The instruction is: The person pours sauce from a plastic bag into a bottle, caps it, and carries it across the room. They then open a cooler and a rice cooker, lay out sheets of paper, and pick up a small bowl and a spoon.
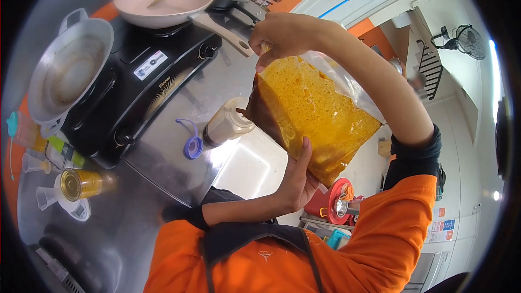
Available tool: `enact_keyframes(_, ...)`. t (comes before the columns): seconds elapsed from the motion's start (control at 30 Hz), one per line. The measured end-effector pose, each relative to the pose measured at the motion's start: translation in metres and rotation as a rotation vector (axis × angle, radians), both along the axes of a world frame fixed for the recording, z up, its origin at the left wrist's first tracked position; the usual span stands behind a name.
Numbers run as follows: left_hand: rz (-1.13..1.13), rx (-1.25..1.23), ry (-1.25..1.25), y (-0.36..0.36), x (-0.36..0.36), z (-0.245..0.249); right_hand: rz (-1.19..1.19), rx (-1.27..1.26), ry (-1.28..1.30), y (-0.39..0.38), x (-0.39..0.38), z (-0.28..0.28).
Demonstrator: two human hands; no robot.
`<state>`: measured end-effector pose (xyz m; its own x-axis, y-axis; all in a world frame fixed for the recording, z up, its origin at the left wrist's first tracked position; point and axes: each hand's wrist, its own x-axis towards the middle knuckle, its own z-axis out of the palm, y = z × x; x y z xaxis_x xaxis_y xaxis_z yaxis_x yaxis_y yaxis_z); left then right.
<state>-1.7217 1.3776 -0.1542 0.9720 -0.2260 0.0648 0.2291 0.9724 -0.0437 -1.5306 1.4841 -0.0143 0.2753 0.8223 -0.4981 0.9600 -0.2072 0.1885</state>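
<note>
A large clear plastic bag (320,114) of yellow-brown, oily liquid is tilted between my two hands. My right hand (277,38) is closed on the gathered upper end of the bag. From below, my left hand (298,182) grips the bag, its thumb against the front and its other fingers partly hidden behind. The bag's dark, narrow corner points down at the mouth of a clear plastic bottle (228,122) standing on the metal counter. Some dark liquid shows low in the bottle. A purple cap (193,146) with a strap lies beside it.
A black two-burner gas stove (157,95) carries a pale frying pan (163,13) with a spatula and a metal wok (70,70). A tin can (76,184), a small scale (80,210) and funnels (46,198) stand at left. A red container (331,201) is beyond the counter.
</note>
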Motion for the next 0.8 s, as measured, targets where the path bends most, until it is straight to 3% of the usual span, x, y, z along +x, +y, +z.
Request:
enact_keyframes(0.37, -0.025, 0.003, 0.040, 0.012, 0.000, -0.002, -0.027, -0.050, 0.039, 0.009, 0.014, -0.001)
enact_keyframes(0.43, -0.065, -0.011, 0.070, 0.019, -0.004, 0.003, -0.279, -0.217, 0.094, 0.015, 0.008, 0.009)
enact_keyframes(0.6, -0.104, 0.080, 0.125, 0.039, -0.012, 0.014, -0.161, -0.201, 0.143, 0.014, 0.037, 0.005)
enact_keyframes(0.7, -0.142, 0.086, 0.148, 0.051, -0.019, 0.018, -0.241, -0.201, 0.258, 0.009, 0.046, 0.006)
enact_keyframes(0.77, -0.145, 0.093, 0.188, 0.058, -0.022, 0.019, -0.363, -0.196, 0.534, 0.001, 0.064, 0.002)
enact_keyframes(0.8, -0.149, 0.090, 0.217, 0.062, -0.024, 0.020, -0.358, -0.185, 0.545, -0.004, 0.072, -0.001)
